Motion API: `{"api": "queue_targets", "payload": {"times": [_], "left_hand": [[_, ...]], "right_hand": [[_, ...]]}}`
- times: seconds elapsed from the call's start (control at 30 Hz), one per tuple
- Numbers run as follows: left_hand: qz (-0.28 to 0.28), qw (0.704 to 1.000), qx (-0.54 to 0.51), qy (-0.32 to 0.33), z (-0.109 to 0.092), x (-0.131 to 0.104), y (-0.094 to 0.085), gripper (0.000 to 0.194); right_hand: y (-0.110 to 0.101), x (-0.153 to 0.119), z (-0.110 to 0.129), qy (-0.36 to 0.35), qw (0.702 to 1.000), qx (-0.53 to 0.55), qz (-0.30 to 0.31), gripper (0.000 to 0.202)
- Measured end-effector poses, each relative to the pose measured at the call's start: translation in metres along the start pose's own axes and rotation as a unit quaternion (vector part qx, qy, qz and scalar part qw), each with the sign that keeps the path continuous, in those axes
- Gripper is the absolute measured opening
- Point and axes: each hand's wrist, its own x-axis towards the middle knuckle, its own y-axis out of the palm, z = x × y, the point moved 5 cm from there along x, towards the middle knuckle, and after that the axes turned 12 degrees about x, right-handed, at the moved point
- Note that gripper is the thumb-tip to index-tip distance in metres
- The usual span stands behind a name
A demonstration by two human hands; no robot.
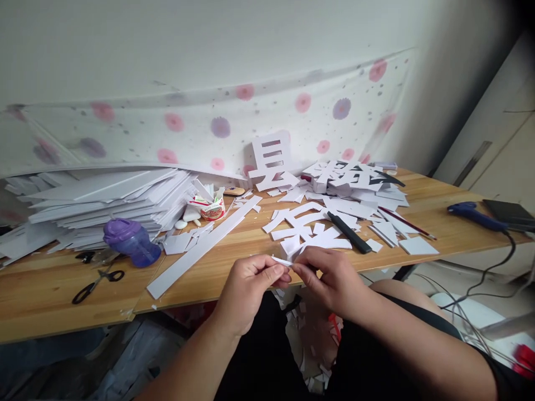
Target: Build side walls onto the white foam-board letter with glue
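Between the fingertips of both hands is a small, narrow white strip (282, 260), perhaps of foam board. My left hand (254, 278) pinches its left part with thumb and forefinger. My right hand (330, 275) grips the other end, its fingers curled and hiding that part. Both hands are at the table's front edge, above my lap. Just beyond them lie white cut-out character pieces (305, 225). A black-handled cutter (348, 233) rests across these pieces, past my right hand.
On the wooden table (188, 303) are a long white strip (204, 248), scissors (98, 284), a purple cup (131, 242) and stacked white sheets (104, 200). A cut-out character (273, 161) leans at the back. A blue glue gun (476, 216) lies right, its cord hanging down.
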Motion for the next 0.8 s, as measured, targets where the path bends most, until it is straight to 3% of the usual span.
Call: {"api": "queue_targets", "payload": {"times": [0.13, 0.23, 0.33, 0.43, 0.57, 0.67, 0.8], "left_hand": [[-0.067, 0.995, -0.071, -0.01, 0.005, 0.004, -0.009, 0.02], [-0.053, 0.994, -0.094, -0.015, 0.007, 0.006, -0.007, 0.028], [-0.02, 0.993, -0.116, 0.002, 0.001, 0.008, 0.0, 0.027], [-0.043, 0.993, -0.105, 0.031, -0.007, 0.009, 0.002, 0.017], [-0.067, 0.995, -0.015, 0.077, -0.012, 0.006, -0.004, 0.017], [-0.055, 0.994, 0.035, 0.092, -0.013, 0.004, -0.007, 0.018], [-0.076, 0.992, -0.062, 0.083, -0.017, 0.009, -0.017, 0.017]], "right_hand": [[-0.014, 0.005, -0.01, 0.089, 0.99, 0.099, -0.056, 0.032], [-0.017, 0.006, -0.014, 0.123, 0.979, 0.15, -0.069, 0.035], [-0.01, 0.009, -0.01, 0.105, 0.987, 0.111, -0.043, 0.032], [-0.002, 0.009, 0.0, 0.059, 0.997, 0.043, -0.032, 0.028], [0.003, 0.004, 0.015, -0.011, 0.999, -0.035, -0.016, 0.023], [0.0, -0.001, 0.018, 0.019, 1.0, -0.015, -0.004, 0.023], [-0.007, -0.005, 0.015, 0.059, 0.998, 0.012, -0.003, 0.024]]}}
